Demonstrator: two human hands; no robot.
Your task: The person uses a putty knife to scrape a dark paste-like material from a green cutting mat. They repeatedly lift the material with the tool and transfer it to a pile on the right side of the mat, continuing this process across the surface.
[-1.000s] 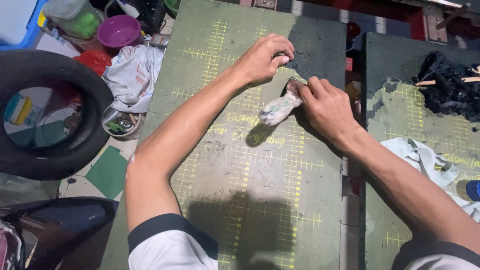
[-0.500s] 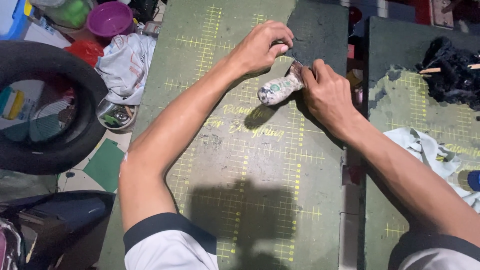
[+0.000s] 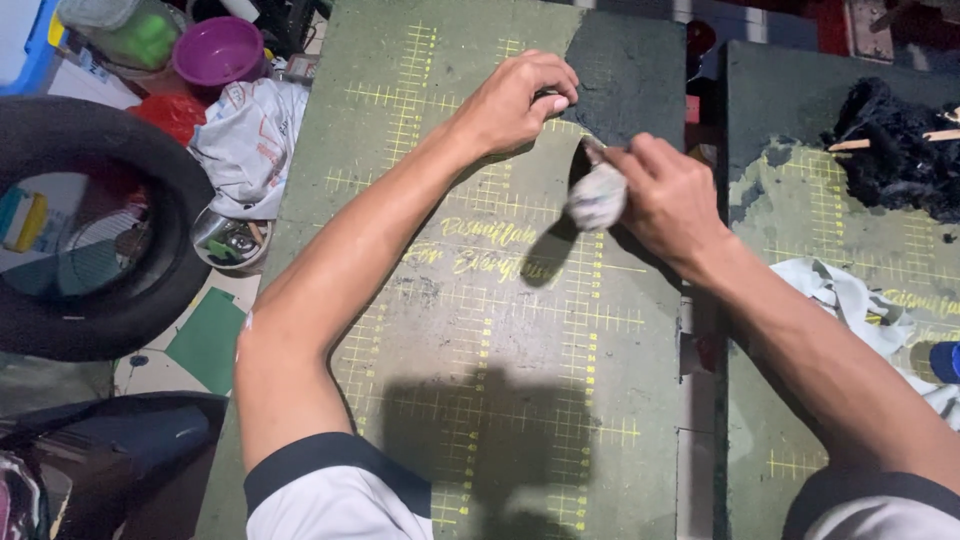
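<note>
The left hand (image 3: 515, 100) is reaching out over the green cutting mat with yellow grid lines (image 3: 480, 330) that is covering the table; its fingers are curling in and pinching down on the near edge of a dark, rough-looking sheet of material (image 3: 630, 75) lying at the far end of the mat; the thumb and fingertips are pressing together right at that edge. The right hand (image 3: 665, 195) is sitting just beside it, a little nearer the person, closing around a small crumpled grey-white wad of cloth (image 3: 597, 197); the wad is sticking out from the fist on the thumb side and hovering over the mat, touching or nearly touching the corner of the dark sheet; which of the two I cannot tell. A shadow of the wad is falling on the mat just below it.

Off to the right, a second green grid mat (image 3: 800, 230) is lying on the table, separated from the first by a narrow gap; a black tangled heap of fibrous stuff (image 3: 890, 145) is resting at its far end, and a white crumpled rag (image 3: 850, 300) is lying nearer, partly under the right forearm. On the left, down on the floor, a black rubber tyre (image 3: 110, 300) is lying flat; a purple plastic bowl (image 3: 218, 50) and a pale crumpled bag (image 3: 250, 140) are sitting beyond it, well apart from both hands.
</note>
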